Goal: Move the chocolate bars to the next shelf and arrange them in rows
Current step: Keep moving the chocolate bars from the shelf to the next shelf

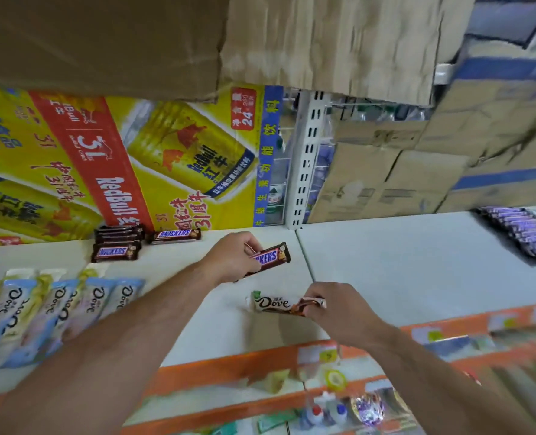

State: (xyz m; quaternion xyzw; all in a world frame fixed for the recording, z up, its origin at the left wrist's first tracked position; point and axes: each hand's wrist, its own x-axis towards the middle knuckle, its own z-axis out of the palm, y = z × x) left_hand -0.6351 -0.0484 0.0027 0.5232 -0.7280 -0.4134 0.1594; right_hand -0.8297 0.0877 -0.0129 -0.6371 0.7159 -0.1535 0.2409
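So, quick rundown. Left hand [232, 257] grips a Snickers bar [274, 257], fingers curled round its near end. The other end sticks out tilted toward the seam btw the left shelf [197, 328] and the next shelf [401, 262]. Can't tell if the bar touches the board or hangs just over it.

Right hand [338, 312] pinches the right end of a Dove bar [276, 304] btw thumb and fingertips. That bar sits roughly level, near the front of the left shelf and just left of the seam, w/ a shadow under it.

Rest of the choc: a Snickers stack [117, 244] at the back of the left shelf, a lone Snickers [174, 236] just beside it, and a row of Dove bars [56, 309] in pale blue wrap along the front left (pretty blurry tbh). On the next shelf, far right, there's a row of purple-wrapped bars [524, 233], label unreadable.

Behind the left shelf is a yellow Red Bull carton [103, 161]. Cardboard boxes [386, 174] sit behind the next shelf, w/ a white slotted upright [307, 158] btw the two. An orange price rail [229, 362] runs along the front edge.
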